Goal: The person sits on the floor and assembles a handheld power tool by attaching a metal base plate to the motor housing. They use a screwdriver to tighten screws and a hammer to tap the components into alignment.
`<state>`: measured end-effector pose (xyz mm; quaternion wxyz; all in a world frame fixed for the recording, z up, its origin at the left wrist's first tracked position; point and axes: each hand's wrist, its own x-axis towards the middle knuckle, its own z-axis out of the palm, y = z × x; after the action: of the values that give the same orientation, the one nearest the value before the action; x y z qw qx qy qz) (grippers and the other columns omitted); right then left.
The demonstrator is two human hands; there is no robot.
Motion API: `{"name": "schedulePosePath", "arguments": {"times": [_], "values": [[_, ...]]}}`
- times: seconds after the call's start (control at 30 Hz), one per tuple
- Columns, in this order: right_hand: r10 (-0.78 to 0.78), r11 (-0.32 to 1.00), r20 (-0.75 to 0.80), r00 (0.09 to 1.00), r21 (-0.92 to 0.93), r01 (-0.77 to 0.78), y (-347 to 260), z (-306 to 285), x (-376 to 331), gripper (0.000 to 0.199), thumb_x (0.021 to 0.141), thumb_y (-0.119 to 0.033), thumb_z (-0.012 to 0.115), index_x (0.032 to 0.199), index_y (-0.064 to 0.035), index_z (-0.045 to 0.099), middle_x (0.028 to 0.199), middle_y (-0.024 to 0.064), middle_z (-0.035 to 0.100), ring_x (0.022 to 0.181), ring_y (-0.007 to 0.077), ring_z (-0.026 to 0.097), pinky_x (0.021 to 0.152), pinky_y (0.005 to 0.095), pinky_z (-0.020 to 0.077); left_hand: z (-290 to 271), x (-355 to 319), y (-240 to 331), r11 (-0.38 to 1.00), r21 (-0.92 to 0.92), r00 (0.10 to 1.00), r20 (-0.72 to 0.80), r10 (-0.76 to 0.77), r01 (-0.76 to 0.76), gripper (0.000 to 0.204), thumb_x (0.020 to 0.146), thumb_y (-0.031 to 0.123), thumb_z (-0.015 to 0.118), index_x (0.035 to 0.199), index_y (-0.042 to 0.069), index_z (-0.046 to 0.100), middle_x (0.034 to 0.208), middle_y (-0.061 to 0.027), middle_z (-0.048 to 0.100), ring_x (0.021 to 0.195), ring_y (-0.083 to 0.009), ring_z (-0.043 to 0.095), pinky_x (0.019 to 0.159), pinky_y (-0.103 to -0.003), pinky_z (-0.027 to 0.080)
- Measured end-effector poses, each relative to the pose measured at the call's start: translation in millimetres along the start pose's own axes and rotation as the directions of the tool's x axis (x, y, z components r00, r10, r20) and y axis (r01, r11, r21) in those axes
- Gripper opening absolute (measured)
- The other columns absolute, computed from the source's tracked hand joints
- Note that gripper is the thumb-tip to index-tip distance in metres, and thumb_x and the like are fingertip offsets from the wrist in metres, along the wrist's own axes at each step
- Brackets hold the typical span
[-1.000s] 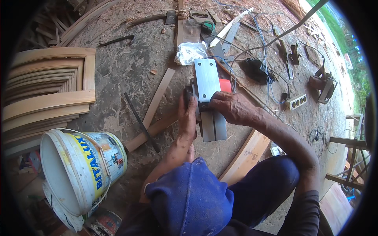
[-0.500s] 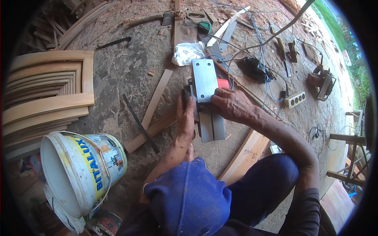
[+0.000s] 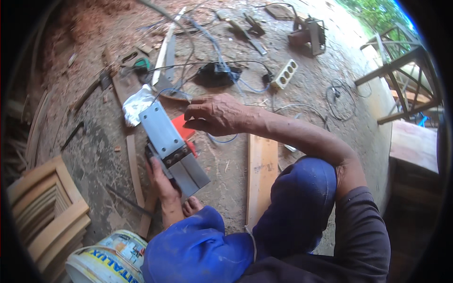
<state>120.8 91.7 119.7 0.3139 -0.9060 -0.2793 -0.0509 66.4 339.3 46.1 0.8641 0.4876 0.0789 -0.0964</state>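
An electric planer (image 3: 160,129) with a red body is turned upside down, so its two metal sole plates and the dark cutter slot between them face up. My left hand (image 3: 163,181) is wrapped round its left side, and the planer hides some of the fingers. My right hand (image 3: 214,114) hovers over the red side of the planer, apart from the cutter slot. Its fingers are bent into a pinch; whatever is between them, if anything, is too small to make out.
Wooden frames (image 3: 52,207) are stacked at left, by a white bucket (image 3: 111,257). A board (image 3: 262,174) lies right of my foot. Beyond are a crumpled silvery bag (image 3: 138,104), cables, a power strip (image 3: 285,74) and a dark power tool (image 3: 306,37). A metal stand (image 3: 401,75) is at right.
My right hand has lifted off the planer's cutter area and moved to its right. The planer has tilted in my left hand. The view has swung right.
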Motion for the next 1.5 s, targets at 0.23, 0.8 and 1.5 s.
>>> {"name": "schedulePosePath", "arguments": {"times": [0.23, 0.8, 1.5], "values": [[0.613, 0.754, -0.113, 0.782, -0.212, -0.621, 69, -71, -198, 0.015, 0.096, -0.019, 0.058, 0.099, -0.0077, 0.068, 0.096, 0.0129, 0.067, 0.093, 0.0364, 0.066, 0.079, 0.0462, 0.0517, -9, 9, -6, 0.989, 0.001, 0.96, 0.24, -0.144, 0.148, 0.076, 0.103, 0.059, 0.025, 0.141, -0.003, 0.046, 0.122, -0.0213, 0.063, 0.105, -0.0324, 0.065, 0.09, -0.046, 0.054], [0.809, 0.288, -0.277, 0.518, -0.583, -0.76, 69, -19, -504, 0.028, 0.088, -0.01, 0.059, 0.113, -0.0187, 0.067, 0.144, 0.0103, 0.052, 0.129, 0.029, 0.053, 0.096, 0.0419, 0.0487, 13, 1, 8, 0.979, 0.121, 0.908, 0.369, -0.201, 0.167, 0.08, 0.098, 0.063, 0.025, 0.141, -0.002, 0.045, 0.121, -0.0219, 0.059, 0.104, -0.0326, 0.061, 0.096, -0.044, 0.049], [0.61, 0.792, -0.385, 0.693, 0.311, -0.525, -5, -141, -167, 0.021, 0.105, -0.017, 0.051, 0.122, -0.0052, 0.045, 0.106, 0.0112, 0.066, 0.093, 0.0224, 0.067, 0.082, 0.0364, 0.0554, -32, 19, 8, 0.999, -0.041, 0.969, 0.246, 0.018, -0.008, 0.055, 0.108, 0.041, 0.034, 0.143, -0.001, 0.044, 0.122, -0.0239, 0.066, 0.103, -0.0367, 0.071, 0.087, -0.05, 0.063]]}}
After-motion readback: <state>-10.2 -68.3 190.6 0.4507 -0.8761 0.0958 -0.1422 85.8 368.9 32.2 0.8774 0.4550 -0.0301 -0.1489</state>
